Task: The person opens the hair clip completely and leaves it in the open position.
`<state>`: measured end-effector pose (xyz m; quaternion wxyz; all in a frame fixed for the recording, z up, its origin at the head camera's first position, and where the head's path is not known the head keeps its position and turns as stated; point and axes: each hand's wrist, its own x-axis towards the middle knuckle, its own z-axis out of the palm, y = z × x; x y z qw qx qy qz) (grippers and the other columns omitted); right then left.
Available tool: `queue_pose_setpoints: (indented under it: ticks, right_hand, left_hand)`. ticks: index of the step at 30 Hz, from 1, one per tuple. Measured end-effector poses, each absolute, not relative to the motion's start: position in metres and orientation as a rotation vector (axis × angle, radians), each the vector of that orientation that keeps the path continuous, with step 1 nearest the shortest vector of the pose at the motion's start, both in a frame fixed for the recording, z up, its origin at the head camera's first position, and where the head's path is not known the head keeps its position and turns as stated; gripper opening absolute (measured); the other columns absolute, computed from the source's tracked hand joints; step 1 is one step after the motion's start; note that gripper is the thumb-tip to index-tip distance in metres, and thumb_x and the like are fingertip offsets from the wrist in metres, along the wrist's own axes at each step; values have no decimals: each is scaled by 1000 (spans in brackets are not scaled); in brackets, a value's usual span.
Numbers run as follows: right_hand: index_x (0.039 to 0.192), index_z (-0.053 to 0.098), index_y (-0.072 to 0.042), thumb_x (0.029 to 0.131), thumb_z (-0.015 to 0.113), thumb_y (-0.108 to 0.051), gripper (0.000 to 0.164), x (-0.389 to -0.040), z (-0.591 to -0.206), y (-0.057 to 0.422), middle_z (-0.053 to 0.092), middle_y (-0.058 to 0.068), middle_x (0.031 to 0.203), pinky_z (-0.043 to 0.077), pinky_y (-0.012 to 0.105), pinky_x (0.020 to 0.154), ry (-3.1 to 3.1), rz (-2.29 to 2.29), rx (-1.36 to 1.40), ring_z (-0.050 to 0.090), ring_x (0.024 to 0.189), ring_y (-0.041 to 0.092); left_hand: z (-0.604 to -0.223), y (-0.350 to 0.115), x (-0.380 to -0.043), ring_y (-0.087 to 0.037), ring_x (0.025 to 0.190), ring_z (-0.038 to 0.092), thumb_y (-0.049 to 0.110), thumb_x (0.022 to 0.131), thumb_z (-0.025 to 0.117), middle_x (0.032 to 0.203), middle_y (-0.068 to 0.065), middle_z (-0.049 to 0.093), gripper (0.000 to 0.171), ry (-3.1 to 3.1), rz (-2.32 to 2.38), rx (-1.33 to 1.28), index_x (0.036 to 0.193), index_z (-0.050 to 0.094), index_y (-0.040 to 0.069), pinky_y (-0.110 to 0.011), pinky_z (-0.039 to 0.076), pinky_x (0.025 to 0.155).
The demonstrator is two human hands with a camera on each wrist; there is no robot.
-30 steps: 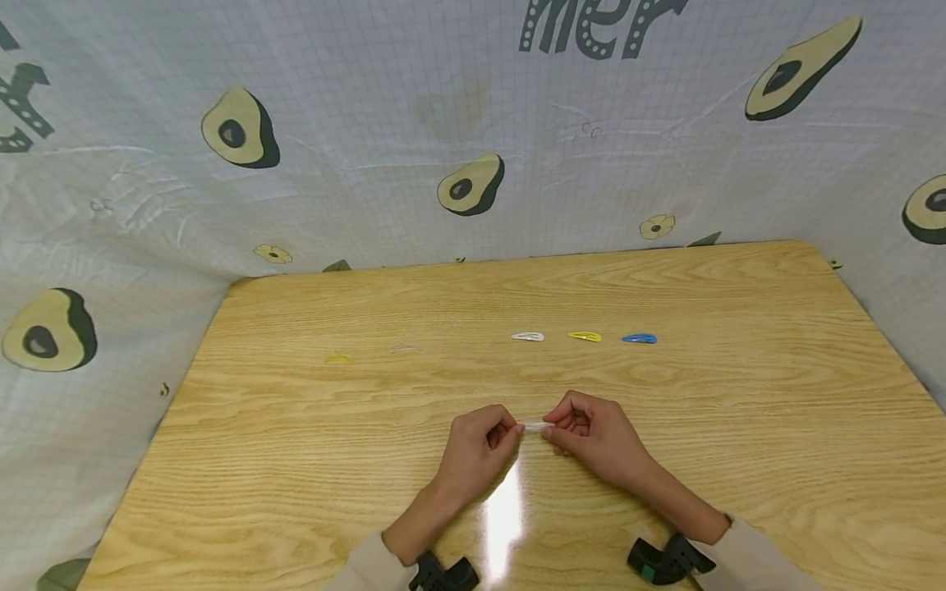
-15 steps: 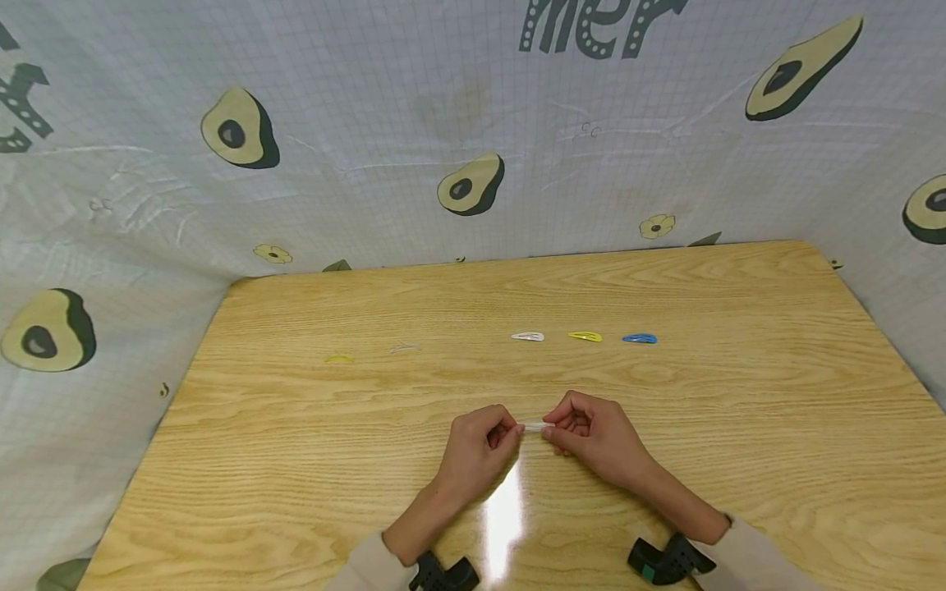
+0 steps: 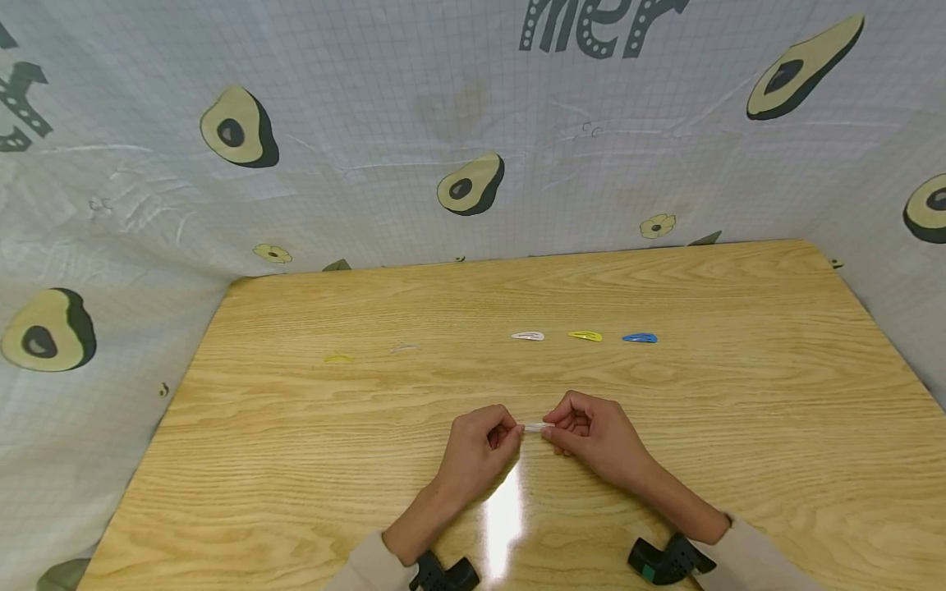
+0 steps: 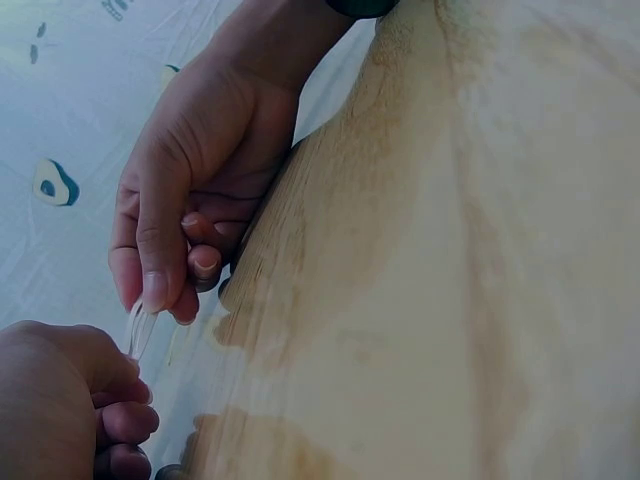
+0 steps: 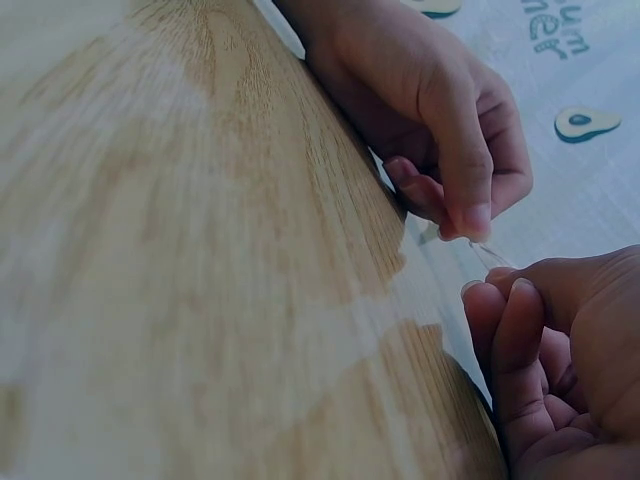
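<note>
Near the middle of the table, a thin white elastic band (image 3: pixel 534 427) stretches sideways between both hands. My left hand (image 3: pixel 476 451) pinches its left end between thumb and finger, while my right hand (image 3: pixel 599 435) pinches the right end. In the left wrist view the band (image 4: pixel 141 330) shows as several thin strands between the fingertips. From the right wrist only a short length of the band (image 5: pixel 487 257) is visible. The fingertips hide both of its ends.
Beyond the hands, a white hair clip (image 3: pixel 528 336), a yellow hair clip (image 3: pixel 585 336) and a blue hair clip (image 3: pixel 640 338) lie in a row. Farther left on the wooden table (image 3: pixel 296 460) are a thin yellow curved strand (image 3: pixel 338 359) and a thin whitish strand (image 3: pixel 404 348).
</note>
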<state>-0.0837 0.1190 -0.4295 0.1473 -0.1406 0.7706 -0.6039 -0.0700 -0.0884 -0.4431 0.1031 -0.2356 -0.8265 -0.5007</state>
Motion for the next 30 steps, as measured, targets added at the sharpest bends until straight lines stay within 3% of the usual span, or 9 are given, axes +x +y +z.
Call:
queue_pose_setpoints:
  ticks: [30]
  right_hand:
    - [91, 65, -5, 87, 71, -8, 8, -82, -427, 118, 65, 5, 74, 51, 28, 51, 2242, -1733, -413, 62, 56, 17]
  left_hand:
    - [-444, -88, -70, 1, 52, 38, -1, 82, 66, 60, 8, 46, 21, -2429, -1453, -710, 68, 57, 13, -13, 33, 46]
